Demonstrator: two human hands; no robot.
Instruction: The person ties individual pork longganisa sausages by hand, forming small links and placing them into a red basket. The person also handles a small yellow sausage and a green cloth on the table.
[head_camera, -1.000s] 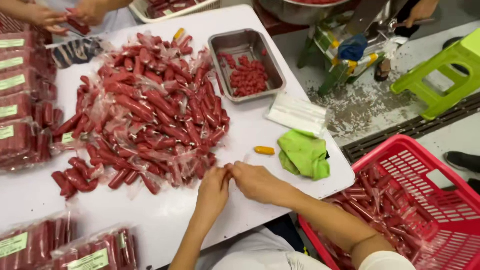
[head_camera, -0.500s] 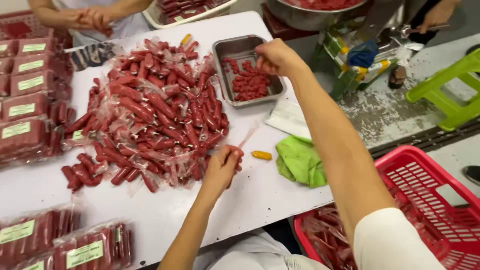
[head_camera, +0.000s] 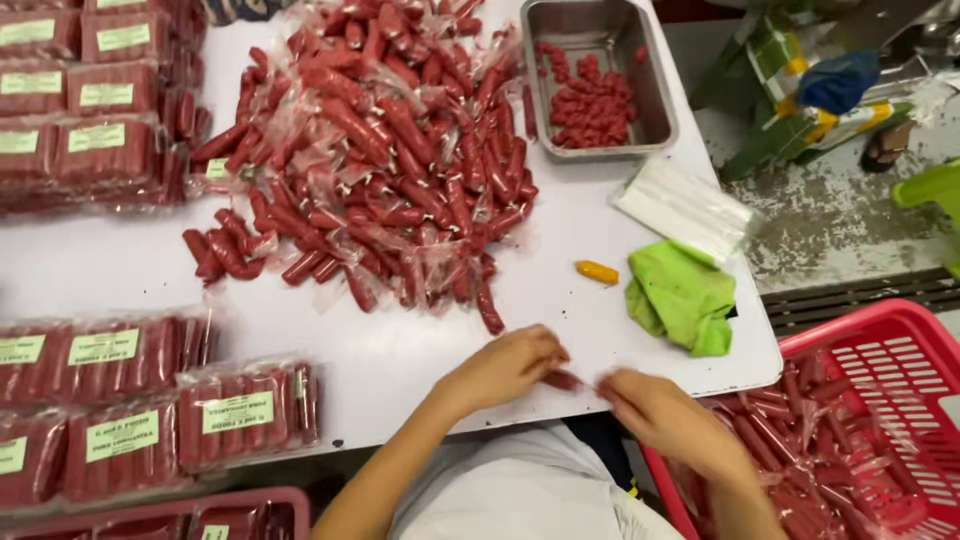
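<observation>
Right hand (head_camera: 665, 412) back from tray (head_camera: 655, 125) | both hands, left hand (head_camera: 505, 365) too, pinch one sausage (head_camera: 563, 380)

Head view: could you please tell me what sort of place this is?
Probably a small food-packing workshop: a heap of wrapped red sausages on a white table, stacked labelled packs, and a red crate of more.

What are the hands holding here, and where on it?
Both hands pinch one small red sausage: the left hand at its left end, the right hand at its right end.
</observation>
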